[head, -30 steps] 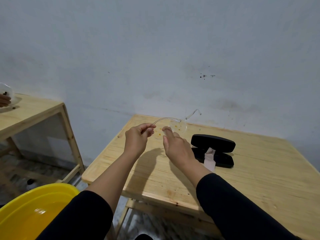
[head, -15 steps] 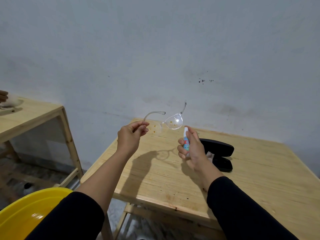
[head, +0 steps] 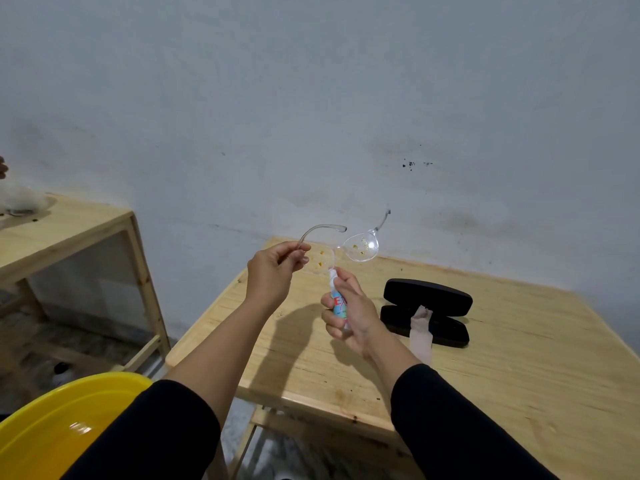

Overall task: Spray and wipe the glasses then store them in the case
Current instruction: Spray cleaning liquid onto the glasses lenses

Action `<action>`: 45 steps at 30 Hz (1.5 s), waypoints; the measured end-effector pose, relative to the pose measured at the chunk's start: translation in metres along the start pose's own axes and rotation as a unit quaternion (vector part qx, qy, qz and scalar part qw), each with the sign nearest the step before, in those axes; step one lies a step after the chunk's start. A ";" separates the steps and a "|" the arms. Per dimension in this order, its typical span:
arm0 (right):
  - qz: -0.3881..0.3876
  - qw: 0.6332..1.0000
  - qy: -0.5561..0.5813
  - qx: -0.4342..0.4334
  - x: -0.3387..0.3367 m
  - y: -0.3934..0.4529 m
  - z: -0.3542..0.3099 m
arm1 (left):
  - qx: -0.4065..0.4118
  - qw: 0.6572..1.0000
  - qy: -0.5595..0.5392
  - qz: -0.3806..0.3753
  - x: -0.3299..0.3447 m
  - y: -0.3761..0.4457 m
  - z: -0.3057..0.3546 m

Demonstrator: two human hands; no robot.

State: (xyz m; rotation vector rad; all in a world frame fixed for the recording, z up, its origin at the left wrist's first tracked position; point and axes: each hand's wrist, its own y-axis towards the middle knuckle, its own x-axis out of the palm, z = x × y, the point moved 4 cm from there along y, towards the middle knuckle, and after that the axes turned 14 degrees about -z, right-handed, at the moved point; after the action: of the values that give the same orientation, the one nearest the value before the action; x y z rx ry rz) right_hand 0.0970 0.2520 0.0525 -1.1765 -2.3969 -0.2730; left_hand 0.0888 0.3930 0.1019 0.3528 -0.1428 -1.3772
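Clear-framed glasses [head: 360,245] with yellow specks on both lenses hang in the air above the wooden table [head: 519,358]. My left hand [head: 273,275] pinches one temple arm and holds them up. My right hand [head: 349,310] grips a small white spray bottle [head: 338,299] with a red and teal label, its nozzle just under the near lens. A black glasses case [head: 427,308] lies open on the table to the right, with a pale cloth [head: 420,327] draped over its front half.
A second wooden table [head: 69,230] stands at the left, where another person's hand [head: 2,168] and something white show at the frame edge. A yellow basin [head: 52,427] sits at the bottom left. A grey wall is close behind.
My right hand picked up the spray bottle and has brought its nozzle up close under the near lens. My left hand lifted the glasses higher off the table.
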 end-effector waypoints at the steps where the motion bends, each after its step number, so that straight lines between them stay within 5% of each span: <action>1: -0.002 1.000 -0.008 0.001 0.002 0.001 0.001 | 0.000 1.000 0.000 -0.001 0.000 0.000 0.000; 11: 0.082 0.981 -0.174 -0.005 -0.012 0.001 -0.009 | -0.003 1.000 0.014 0.015 -0.008 -0.002 0.003; 18: 0.207 0.900 -0.372 -0.094 -0.035 -0.028 -0.048 | -0.007 0.999 0.024 0.027 -0.008 -0.002 0.004; 28: 0.327 0.798 -0.456 -0.222 -0.061 -0.091 -0.106 | 0.000 1.000 0.027 -0.001 0.036 -0.003 0.018; 45: 0.558 0.657 -0.480 -0.166 -0.177 -0.333 -0.165 | 0.011 0.988 -0.026 -0.151 0.222 -0.027 0.039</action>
State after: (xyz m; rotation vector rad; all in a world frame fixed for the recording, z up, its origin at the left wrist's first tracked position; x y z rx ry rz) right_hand -0.0195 -0.1365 0.1203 -3.2972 -1.6503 0.4728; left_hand 0.0945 0.1656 0.1065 0.3681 -0.1517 -1.6866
